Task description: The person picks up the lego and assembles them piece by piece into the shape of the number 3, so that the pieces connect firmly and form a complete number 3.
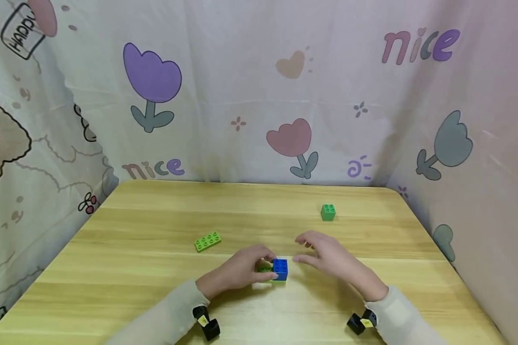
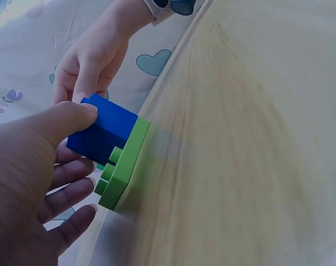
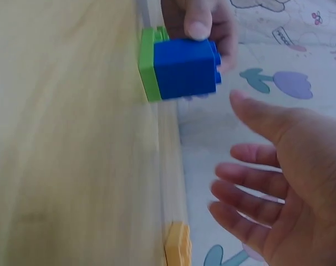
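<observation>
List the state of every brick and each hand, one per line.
blue brick: pressed onto the green plate, gripped by the left hand
green plate: flat on the table
left hand: gripping
right hand: open, holds nothing
green cube: loose, upright
flat green brick: loose

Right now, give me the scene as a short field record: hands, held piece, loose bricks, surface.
left hand: thumb and fingers grip the blue brick
right hand: fingers straight, just right of the blue brick, holding nothing
blue brick: square, studs up, sits on a green plate
green plate: flat on the table, part sticks out past the blue brick
long green brick: loose, left of the hands
small green brick: loose, far right
table: light wood
</observation>
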Demonstrator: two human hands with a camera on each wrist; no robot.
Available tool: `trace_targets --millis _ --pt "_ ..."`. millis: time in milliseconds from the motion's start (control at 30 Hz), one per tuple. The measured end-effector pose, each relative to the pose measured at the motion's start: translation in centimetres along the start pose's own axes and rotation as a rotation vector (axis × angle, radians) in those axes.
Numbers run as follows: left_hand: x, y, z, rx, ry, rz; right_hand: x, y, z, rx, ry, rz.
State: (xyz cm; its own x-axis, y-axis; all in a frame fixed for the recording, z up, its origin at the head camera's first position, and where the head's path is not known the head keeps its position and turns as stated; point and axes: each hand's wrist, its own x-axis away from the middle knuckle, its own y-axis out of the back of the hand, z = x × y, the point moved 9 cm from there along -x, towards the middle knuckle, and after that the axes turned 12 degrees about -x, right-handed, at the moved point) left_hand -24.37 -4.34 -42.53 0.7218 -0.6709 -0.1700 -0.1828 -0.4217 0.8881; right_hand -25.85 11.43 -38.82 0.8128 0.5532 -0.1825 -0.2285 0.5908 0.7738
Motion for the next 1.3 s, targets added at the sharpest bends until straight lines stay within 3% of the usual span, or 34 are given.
trace_targets --millis 200,400,700,933,1300 --pt "-0.2 0.5 -0.1 -0.008 0.005 -0.007 -0.2 1.8 -1.4 0.06 -0.055 -0.076" --pt "0.0 0.4 0.0 0.004 -0.005 -0.023 -0.2 1.8 -3.2 0.055 -0.122 -0.062" --pt "0.1 -0.3 0.5 0.091 0.043 0.018 -0.1 1.7 -5.3 0.031 -0.2 -0.029" --pt "0.0 -0.2 0.4 0.092 0.034 0.014 0.0 1.7 -6.5 0.02 -0.24 -0.02" --pt "-0.1 -0.6 0.6 0.08 0.046 0.032 0.1 1.8 -7.2 0.048 -0.232 -0.025"
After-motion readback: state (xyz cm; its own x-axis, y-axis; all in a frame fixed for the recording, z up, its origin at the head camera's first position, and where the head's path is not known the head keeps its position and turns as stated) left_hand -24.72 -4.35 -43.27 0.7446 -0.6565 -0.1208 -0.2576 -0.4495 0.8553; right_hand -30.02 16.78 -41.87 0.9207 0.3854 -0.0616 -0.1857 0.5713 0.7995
